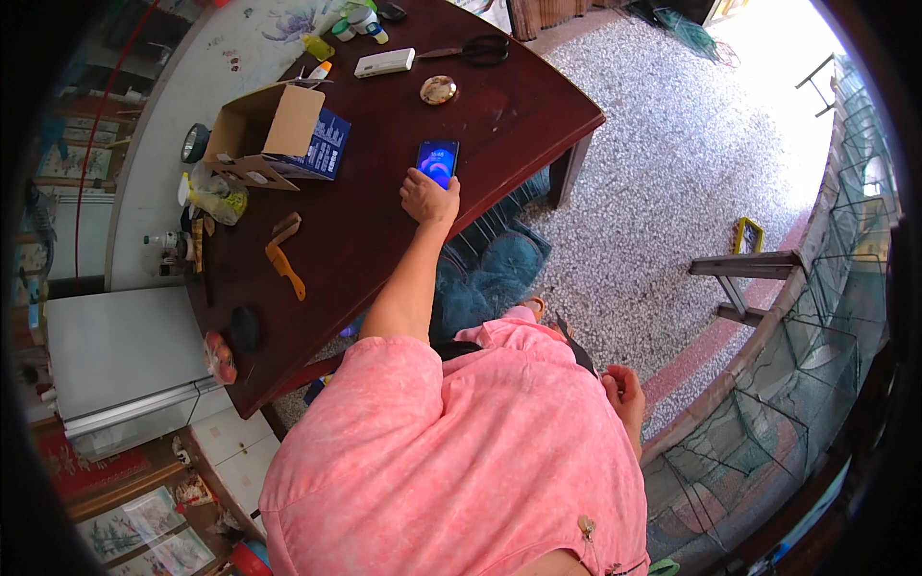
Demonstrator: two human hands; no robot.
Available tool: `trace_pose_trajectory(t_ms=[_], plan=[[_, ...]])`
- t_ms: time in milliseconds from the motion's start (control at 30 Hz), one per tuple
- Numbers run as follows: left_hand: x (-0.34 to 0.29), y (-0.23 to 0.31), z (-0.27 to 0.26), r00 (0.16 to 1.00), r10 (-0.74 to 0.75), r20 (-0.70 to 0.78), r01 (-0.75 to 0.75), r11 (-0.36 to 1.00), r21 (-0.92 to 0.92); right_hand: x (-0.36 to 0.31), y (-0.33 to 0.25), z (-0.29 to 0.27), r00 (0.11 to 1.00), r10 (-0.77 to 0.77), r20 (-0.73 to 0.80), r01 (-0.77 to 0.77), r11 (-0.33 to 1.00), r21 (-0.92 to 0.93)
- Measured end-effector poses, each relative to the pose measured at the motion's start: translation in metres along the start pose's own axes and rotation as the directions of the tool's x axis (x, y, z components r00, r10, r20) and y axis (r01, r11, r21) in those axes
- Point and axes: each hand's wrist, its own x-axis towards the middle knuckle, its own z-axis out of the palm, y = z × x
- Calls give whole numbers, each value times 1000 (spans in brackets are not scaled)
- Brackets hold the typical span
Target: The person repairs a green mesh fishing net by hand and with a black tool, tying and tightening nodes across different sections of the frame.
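Phone (438, 161) in left grip (429, 199), forearm (401, 288) outstretched, knuckles up

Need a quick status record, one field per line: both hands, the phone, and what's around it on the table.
Left hand: gripping the near end of the phone
Right hand: by the person's right side, fingers curled, nothing visible in it
Phone: screen lit, over the dark red table
Beyond phone: round brown-and-gold object; farther, white rectangular device and black-handled scissors
Left of phone: open cardboard box; nearer, yellow-handled brush
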Motion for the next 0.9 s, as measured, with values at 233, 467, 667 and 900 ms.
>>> trace_pose_trajectory(t_ms=[233, 467, 667, 900], plan=[[1, -4, 5, 1000, 12, -19, -13, 1000, -15, 0, -3, 2, 999, -39, -15, 39, 999, -34], [5, 5, 1, 1000, 7, 15, -7, 1000, -7, -6, -1, 14, 1000, 5, -7, -5, 999, 34], [7, 4, 3, 999, 38, -4, -38, 999, 36, -25, 0, 38, 997, 83, -5, -82, 992, 95], [18, -28, 10, 993, 117, -17, -115, 990, 76, -53, 0, 63, 990, 139, 5, -139, 987, 79]])
